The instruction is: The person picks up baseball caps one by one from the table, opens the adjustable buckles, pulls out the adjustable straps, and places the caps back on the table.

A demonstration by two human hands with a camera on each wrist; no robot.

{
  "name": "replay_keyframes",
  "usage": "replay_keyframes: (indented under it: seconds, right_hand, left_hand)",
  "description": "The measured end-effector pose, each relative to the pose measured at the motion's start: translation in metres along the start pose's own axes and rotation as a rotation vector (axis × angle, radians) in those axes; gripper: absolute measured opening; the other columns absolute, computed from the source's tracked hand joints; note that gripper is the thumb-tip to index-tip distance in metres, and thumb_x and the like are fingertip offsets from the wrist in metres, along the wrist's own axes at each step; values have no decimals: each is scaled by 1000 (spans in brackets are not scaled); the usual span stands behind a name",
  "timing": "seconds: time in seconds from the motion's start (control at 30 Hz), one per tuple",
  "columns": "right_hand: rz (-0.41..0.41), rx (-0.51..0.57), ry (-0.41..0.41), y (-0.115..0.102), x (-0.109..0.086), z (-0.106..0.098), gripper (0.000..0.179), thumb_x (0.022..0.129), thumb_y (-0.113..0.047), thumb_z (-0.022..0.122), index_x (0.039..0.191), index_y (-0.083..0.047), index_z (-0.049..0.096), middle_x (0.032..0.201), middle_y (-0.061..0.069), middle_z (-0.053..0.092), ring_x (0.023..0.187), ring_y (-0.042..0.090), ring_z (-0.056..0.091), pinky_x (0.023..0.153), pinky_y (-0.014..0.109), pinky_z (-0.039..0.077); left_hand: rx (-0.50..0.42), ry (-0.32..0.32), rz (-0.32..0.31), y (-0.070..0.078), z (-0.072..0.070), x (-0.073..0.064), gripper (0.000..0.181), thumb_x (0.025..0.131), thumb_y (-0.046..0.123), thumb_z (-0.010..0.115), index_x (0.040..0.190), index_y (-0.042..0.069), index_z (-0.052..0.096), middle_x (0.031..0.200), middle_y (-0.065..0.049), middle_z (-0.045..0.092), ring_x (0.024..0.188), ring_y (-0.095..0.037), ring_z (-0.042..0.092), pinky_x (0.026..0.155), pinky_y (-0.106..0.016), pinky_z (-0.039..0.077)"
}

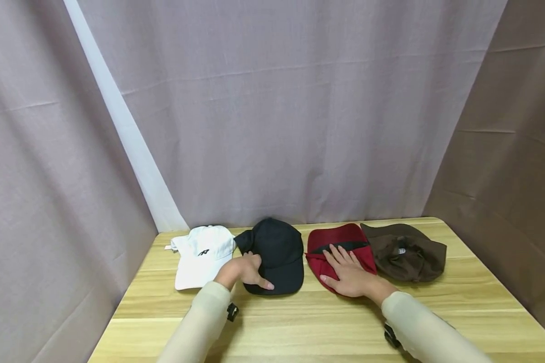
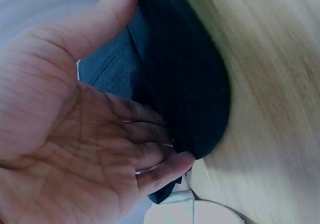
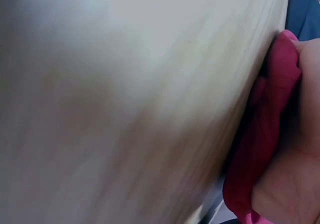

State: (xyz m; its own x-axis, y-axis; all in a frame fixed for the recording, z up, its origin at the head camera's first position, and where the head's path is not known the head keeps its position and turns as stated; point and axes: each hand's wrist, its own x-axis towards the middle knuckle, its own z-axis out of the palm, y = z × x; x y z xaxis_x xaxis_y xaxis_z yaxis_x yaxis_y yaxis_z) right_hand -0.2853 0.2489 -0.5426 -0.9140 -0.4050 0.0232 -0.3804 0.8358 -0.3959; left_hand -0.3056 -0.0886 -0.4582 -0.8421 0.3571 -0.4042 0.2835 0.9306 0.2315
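Note:
My left hand (image 1: 247,269) is at the near left side of a black baseball cap (image 1: 279,247), thumb on the brim. The left wrist view shows the palm, with extended fingers (image 2: 150,134) touching the cap's edge. My right hand (image 1: 349,277) lies flat, fingers spread, on a dark red cap (image 1: 338,234) with a dark inner band showing. In the right wrist view, red fabric (image 3: 255,149) sits between that hand and the table.
Left of the black cap lies a white cap (image 1: 209,252) with a small dark emblem. A brown cap (image 1: 409,254) lies upturned at right, touching the red one. All are near the back edge of a wooden table (image 1: 300,327), before a grey curtain (image 1: 300,126).

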Motion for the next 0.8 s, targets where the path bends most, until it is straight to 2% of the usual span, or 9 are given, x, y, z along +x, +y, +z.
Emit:
replay_keyframes:
  seconds: [0.17,0.4,0.6,0.8]
  right_hand:
    - [14,23,-63,1,3,-2,93,106,-65,48,169,-3,21,179,25,8,164,53,1,129,72,-2]
    - [-32,145,-119,-1,-1,-12,95,105,-63,51,168,1,21,176,33,3,160,60,-6,123,80,-9]
    - [16,166,-183,-8,-6,-28,90,107,-56,52,168,2,20,177,33,1,161,59,-8,125,78,-8]
    - [49,164,-209,-5,4,-27,72,114,-44,39,169,-2,21,179,28,3,164,55,-4,128,75,1]
  left_hand:
    - [-8,32,8,-1,1,0,109,87,62,82,161,-4,38,171,-29,33,162,-44,30,129,-53,35]
    - [-32,26,-1,1,3,-3,111,87,60,82,163,-5,35,173,-28,29,163,-43,28,130,-52,33]
    - [-2,23,6,5,7,-5,111,88,64,80,163,-5,35,173,-28,29,164,-43,25,131,-52,32]
    - [-37,50,5,0,9,-13,110,90,61,79,162,-8,33,174,-30,25,165,-42,23,132,-51,32]
